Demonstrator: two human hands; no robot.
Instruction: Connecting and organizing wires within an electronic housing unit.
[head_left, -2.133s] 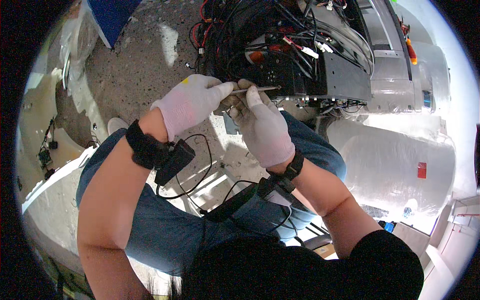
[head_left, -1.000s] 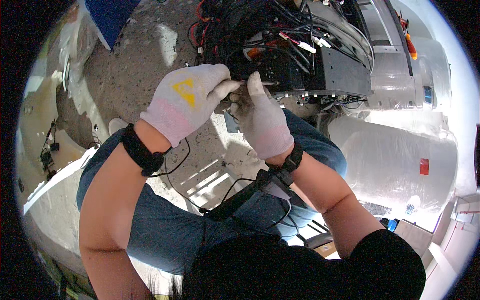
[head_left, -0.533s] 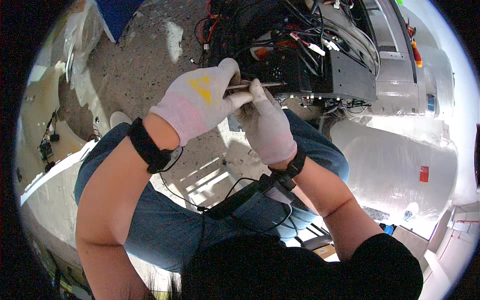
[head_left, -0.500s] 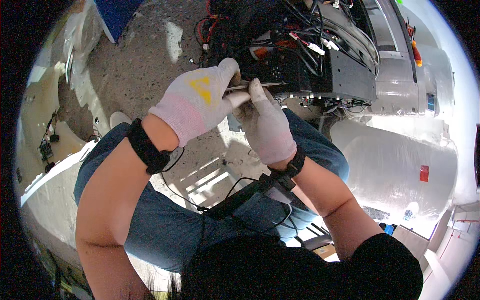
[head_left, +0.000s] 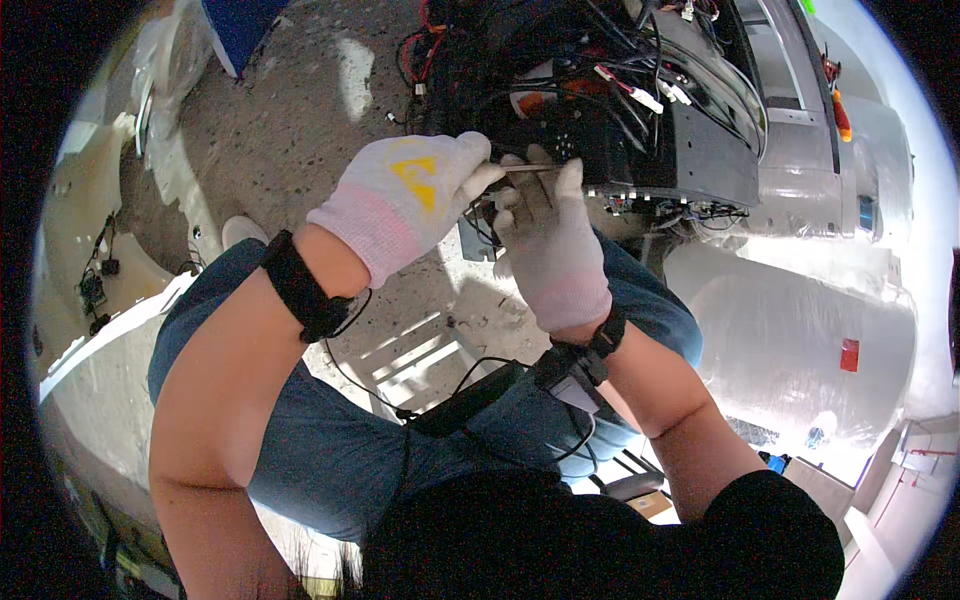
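My left hand [head_left: 415,190], in a white knit glove with a pink cuff and a yellow mark, is closed. Its thumb and fingers pinch one end of a thin, metallic strip-like tool [head_left: 528,168]; its exact kind I cannot make out. The strip points right, across the fingertips of my right hand [head_left: 548,240]. That gloved hand is open, palm side showing, its fingers spread and thumb apart. Just beyond both hands lies a black equipment housing [head_left: 705,155] crowded with wires.
Loose cables with white connectors [head_left: 645,98] lie over the housing. An orange-handled tool [head_left: 841,118] sits at the far right. Plastic-wrapped panels [head_left: 790,310] stand on the right. A pale slatted piece [head_left: 425,362] is on the floor between my legs. Cables run from my wrist straps.
My right hand has loosened from a pinch on the metallic strip and spread its fingers. My left hand keeps its grip. The view has shifted slightly.
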